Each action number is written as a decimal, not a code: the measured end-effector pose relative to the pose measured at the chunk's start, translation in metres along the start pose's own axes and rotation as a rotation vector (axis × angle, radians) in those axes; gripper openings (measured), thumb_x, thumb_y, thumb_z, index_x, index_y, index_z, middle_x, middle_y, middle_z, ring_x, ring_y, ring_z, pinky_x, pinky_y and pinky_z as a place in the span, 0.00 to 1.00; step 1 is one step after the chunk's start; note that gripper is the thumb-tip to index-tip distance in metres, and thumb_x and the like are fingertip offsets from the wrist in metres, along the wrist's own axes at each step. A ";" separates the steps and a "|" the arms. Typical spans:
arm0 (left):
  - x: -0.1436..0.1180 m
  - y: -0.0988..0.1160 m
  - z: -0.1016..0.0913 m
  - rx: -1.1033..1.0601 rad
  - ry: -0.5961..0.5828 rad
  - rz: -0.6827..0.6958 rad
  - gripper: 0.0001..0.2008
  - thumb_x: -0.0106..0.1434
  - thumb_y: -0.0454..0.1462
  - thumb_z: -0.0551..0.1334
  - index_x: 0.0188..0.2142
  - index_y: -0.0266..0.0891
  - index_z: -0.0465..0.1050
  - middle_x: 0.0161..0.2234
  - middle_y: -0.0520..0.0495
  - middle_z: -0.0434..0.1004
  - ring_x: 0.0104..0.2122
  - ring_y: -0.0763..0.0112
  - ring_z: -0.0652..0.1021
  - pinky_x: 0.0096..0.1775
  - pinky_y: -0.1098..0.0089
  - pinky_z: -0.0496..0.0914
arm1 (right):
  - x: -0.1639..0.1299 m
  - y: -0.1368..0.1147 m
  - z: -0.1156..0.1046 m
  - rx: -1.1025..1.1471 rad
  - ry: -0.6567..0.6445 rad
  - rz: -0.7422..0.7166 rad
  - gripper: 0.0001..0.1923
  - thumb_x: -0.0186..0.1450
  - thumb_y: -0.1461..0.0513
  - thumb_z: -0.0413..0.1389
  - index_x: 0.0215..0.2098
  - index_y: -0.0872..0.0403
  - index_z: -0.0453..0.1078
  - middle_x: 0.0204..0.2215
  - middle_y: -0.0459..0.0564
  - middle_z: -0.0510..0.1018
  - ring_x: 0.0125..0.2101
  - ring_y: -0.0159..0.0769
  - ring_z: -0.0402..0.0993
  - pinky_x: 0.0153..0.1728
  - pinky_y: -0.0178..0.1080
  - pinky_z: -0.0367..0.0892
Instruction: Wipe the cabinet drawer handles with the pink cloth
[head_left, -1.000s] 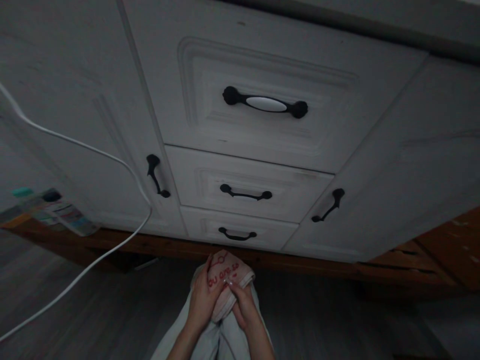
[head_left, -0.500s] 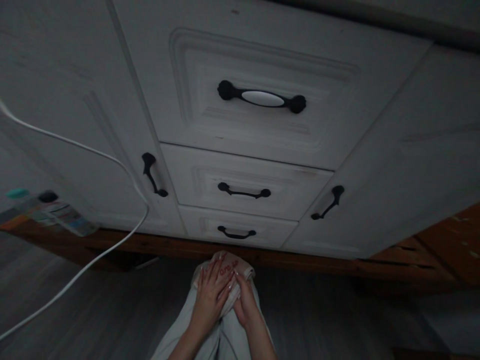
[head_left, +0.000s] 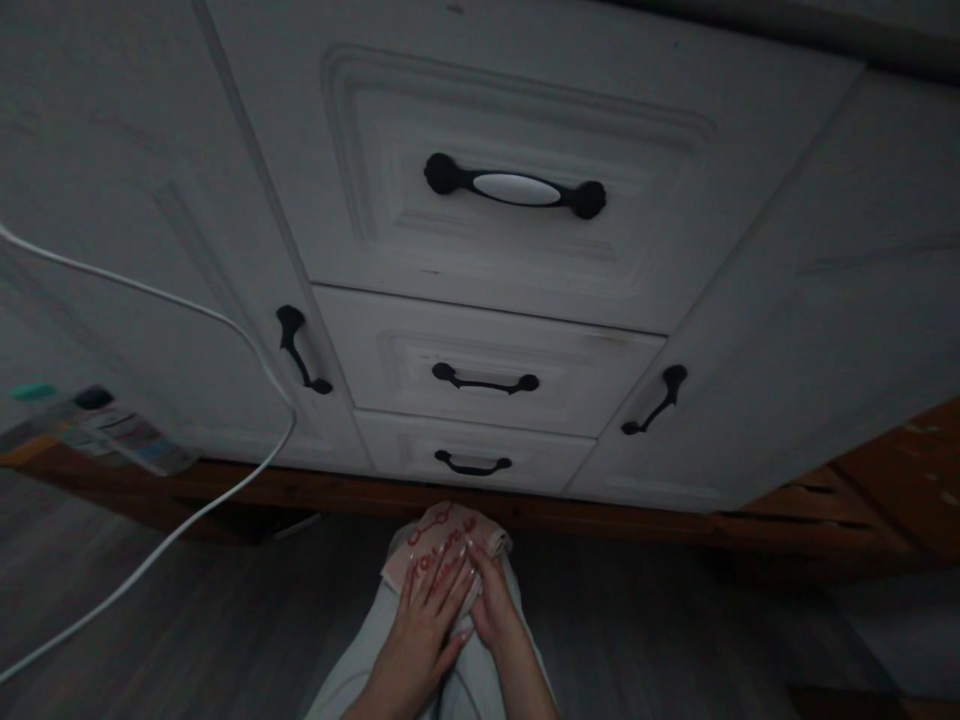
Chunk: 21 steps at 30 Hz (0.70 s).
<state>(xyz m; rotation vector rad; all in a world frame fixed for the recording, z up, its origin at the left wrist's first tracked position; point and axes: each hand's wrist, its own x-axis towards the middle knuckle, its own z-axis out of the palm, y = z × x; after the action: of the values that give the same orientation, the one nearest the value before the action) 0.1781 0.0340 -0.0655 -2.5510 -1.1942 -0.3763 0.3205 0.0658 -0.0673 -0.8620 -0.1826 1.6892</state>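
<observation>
Head camera, and I have the folded pink cloth with red lettering [head_left: 444, 522] lying across the pale trousers [head_left: 356, 640], right under the fingers. Left hand [head_left: 420, 622]: palm down, fingers slightly spread and flat over the lettering, with the cloth's far end showing beyond the fingertips. Right hand [head_left: 491, 603]: thumb resting on top by the cloth's right edge, the other fingers curled in below, mostly hidden from me, holding that side. Just beyond the cloth, I see the brown wooden base [head_left: 322, 492] beneath the white panelled cabinet [head_left: 480, 310].
</observation>
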 end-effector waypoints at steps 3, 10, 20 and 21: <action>0.000 0.003 -0.002 0.021 -0.001 -0.002 0.42 0.60 0.48 0.66 0.71 0.46 0.53 0.68 0.50 0.68 0.68 0.46 0.58 0.68 0.48 0.41 | 0.002 0.005 -0.001 -0.062 0.013 -0.105 0.37 0.54 0.60 0.70 0.60 0.54 0.68 0.55 0.55 0.80 0.57 0.46 0.76 0.65 0.49 0.62; 0.000 0.011 -0.002 0.018 0.027 -0.018 0.37 0.61 0.38 0.60 0.69 0.44 0.57 0.68 0.50 0.68 0.68 0.53 0.59 0.68 0.48 0.43 | -0.007 -0.006 0.013 -0.078 -0.057 -0.070 0.33 0.59 0.55 0.69 0.59 0.56 0.68 0.54 0.57 0.80 0.56 0.45 0.77 0.65 0.48 0.63; -0.006 0.009 -0.005 0.046 0.094 0.035 0.32 0.56 0.35 0.57 0.62 0.38 0.69 0.61 0.46 0.78 0.61 0.55 0.73 0.63 0.54 0.54 | -0.012 -0.004 0.025 -0.209 -0.038 -0.137 0.38 0.54 0.56 0.72 0.60 0.55 0.68 0.56 0.58 0.79 0.58 0.45 0.74 0.65 0.47 0.62; -0.006 0.011 -0.005 0.046 0.099 0.033 0.32 0.54 0.34 0.57 0.60 0.37 0.71 0.60 0.44 0.78 0.59 0.54 0.75 0.63 0.53 0.56 | -0.012 -0.004 0.025 -0.230 -0.071 -0.127 0.37 0.56 0.56 0.71 0.60 0.55 0.68 0.56 0.57 0.79 0.59 0.45 0.74 0.66 0.47 0.62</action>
<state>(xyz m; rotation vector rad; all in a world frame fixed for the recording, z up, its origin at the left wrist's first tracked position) 0.1827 0.0212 -0.0650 -2.4790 -1.1108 -0.4566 0.3084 0.0647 -0.0417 -0.9394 -0.4776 1.6008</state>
